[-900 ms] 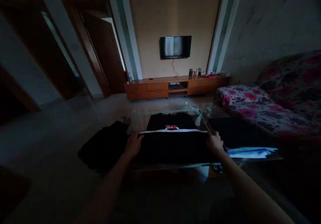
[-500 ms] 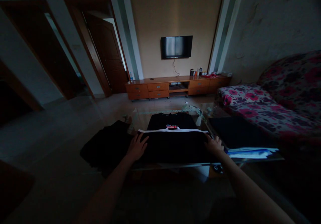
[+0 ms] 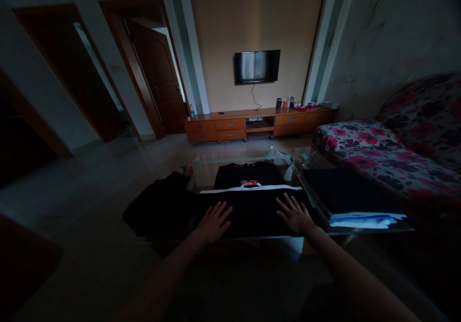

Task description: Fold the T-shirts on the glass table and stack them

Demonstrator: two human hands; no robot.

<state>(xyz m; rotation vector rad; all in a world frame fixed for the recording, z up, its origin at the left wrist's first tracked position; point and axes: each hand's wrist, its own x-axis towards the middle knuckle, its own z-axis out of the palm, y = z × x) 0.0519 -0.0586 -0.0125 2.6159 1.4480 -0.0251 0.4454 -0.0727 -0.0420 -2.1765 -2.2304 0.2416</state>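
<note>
A black T-shirt (image 3: 252,214) lies on the glass coffee table (image 3: 201,161), its lower part folded up so that a white hem band crosses it below a red and white print. My left hand (image 3: 215,222) rests with spread fingers on the left side of the folded part. Flat on the right side of it lies my right hand (image 3: 295,215), fingers apart as well. Neither hand grips anything. Left of the shirt is a heap of black cloth (image 3: 158,204). To the right sits a stack of folded dark clothes (image 3: 355,192) with white and blue layers at its front edge.
Beyond the table stands a low wooden TV cabinet (image 3: 230,125) with bottles and small items on top. A television (image 3: 257,66) hangs on the wall above. A flowered sofa (image 3: 392,156) is at the right, and a wooden door (image 3: 156,74) at the left.
Both hands have moved inward from the shirt's side edges onto its folded part, and their fingers have spread flat. The view has shifted slightly.
</note>
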